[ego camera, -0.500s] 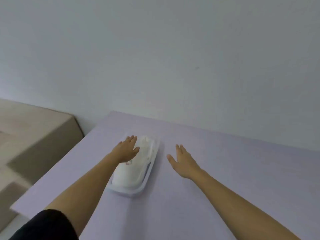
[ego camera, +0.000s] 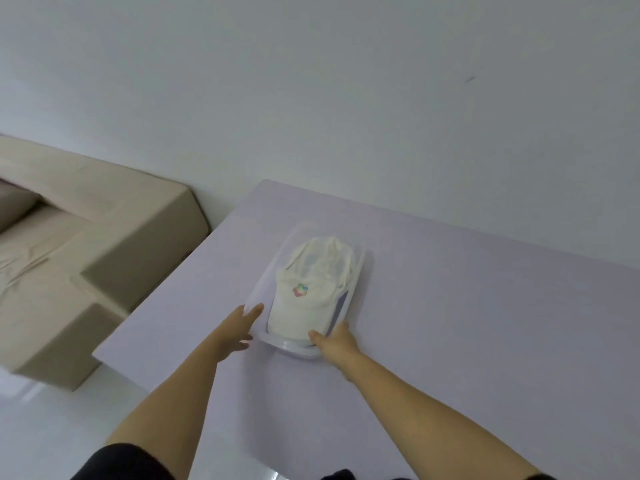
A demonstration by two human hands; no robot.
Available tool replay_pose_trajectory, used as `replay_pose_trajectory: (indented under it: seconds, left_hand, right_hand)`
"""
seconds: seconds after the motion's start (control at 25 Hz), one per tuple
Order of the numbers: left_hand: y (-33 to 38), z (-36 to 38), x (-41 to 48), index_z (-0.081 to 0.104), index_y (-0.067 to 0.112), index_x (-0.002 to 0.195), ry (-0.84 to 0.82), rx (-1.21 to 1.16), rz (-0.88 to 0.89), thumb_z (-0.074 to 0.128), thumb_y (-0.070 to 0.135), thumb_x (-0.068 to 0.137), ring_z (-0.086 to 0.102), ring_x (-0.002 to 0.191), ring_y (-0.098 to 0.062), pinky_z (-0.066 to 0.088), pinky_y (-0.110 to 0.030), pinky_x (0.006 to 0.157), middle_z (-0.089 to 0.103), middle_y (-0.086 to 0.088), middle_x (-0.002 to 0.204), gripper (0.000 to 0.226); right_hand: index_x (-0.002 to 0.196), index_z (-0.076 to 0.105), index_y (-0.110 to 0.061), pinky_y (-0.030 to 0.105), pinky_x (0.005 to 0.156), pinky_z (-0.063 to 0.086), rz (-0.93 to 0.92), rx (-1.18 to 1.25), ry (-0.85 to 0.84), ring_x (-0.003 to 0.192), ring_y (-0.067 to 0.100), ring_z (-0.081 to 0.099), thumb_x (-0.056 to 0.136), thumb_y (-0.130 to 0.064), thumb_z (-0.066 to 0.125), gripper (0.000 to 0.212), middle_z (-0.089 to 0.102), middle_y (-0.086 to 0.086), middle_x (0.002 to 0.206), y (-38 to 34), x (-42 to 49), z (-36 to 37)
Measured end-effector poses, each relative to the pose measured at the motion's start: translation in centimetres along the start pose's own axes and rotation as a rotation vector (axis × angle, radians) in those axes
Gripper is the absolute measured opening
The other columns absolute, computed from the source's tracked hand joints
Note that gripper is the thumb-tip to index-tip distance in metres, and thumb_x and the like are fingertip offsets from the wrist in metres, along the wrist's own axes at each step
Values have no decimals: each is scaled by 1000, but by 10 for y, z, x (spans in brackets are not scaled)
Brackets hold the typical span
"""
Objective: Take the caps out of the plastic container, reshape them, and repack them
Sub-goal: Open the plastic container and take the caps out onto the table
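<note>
lying inside the clear plastic container (ego camera: pixel 362 268), the caps (ego camera: pixel 311 289) show a white one uppermost with a small multicoloured logo, and the container sits flat on the lilac worktop (ego camera: pixel 485 323) near its left edge. the left hand (ego camera: pixel 235 330) reaches to the container's near left side with fingers (ego camera: pixel 254 311) straight, tips touching the wall and holding nothing, while the right hand (ego camera: pixel 337 341) grips the near right corner, thumb over the rim beside the brim. a beige sofa (ego camera: pixel 104 220) stands left of the worktop.
</note>
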State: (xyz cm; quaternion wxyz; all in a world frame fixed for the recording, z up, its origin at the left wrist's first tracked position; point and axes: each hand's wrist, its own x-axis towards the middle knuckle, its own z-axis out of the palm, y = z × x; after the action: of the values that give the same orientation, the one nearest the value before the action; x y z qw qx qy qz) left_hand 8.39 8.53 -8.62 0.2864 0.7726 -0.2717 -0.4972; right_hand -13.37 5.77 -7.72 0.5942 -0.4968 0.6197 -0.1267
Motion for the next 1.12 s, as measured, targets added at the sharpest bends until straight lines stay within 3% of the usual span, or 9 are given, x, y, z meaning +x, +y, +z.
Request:
replay_pose_trajectory:
  seconds: [0.08,0.2,0.28,0.44,0.64,0.84,0.96,1.04,1.12]
  left_hand:
    - [2,5,-3,42,8,136,-32,-207,15,55,35,94,61,103,-29,53,-45,87,57,-11,123,52]
    - [7,26,-3,43,6,132,-53,-283,61,59,27,92,62,105,-32,56,-47,83,55,-14,125,48]
    - [14,53,-9,43,8,130,-76,-305,83,62,26,90,60,108,-33,56,-49,84,52,-15,127,48]
    - [32,128,-27,41,12,128,-160,-277,83,68,36,73,60,106,-33,58,-47,79,52,-14,122,66]
    - [42,214,-52,38,11,127,-218,-190,58,66,28,84,60,103,-31,59,-45,77,50,-13,119,53]
    - [37,266,-77,36,9,132,-289,-91,46,66,31,84,59,103,-31,60,-42,74,48,-15,124,61]
    - [37,276,-90,37,10,132,-246,-29,49,64,35,85,59,100,-30,59,-40,74,49,-14,123,60]
    - [35,278,-95,41,10,131,-148,112,101,63,40,85,59,101,-30,57,-39,78,53,-13,122,60]
    - [35,280,-99,47,4,122,-33,268,176,63,43,84,58,99,-28,51,-37,81,55,-12,115,57]
  right_hand:
    - [136,28,-6,29,93,39,28,46,34,125,27,45,85,-27,67,68,44,12,140,1,6,-5]
    - [135,30,-5,29,88,37,57,117,71,123,27,45,82,-20,69,67,44,12,137,9,13,-33]
    - [135,31,-5,31,92,40,45,137,112,121,27,46,80,-17,71,69,44,13,137,21,14,-61]
    - [140,28,-5,42,105,40,30,190,212,125,28,45,77,-14,75,79,39,14,142,55,-4,-134]
    - [138,34,-4,45,102,45,60,241,302,119,29,52,72,-14,79,81,47,15,137,111,-37,-208]
    - [133,40,-3,39,94,50,106,339,342,114,29,56,73,-12,78,71,51,18,132,159,-74,-246]
    - [137,36,-7,37,99,46,100,295,290,116,24,54,74,-22,77,77,50,13,134,173,-83,-250]
    - [143,28,-13,40,107,38,82,285,292,127,23,46,71,-38,75,90,41,8,145,175,-84,-246]
    - [149,16,-19,37,112,30,60,316,328,138,22,33,82,-49,64,88,28,1,152,171,-83,-234]
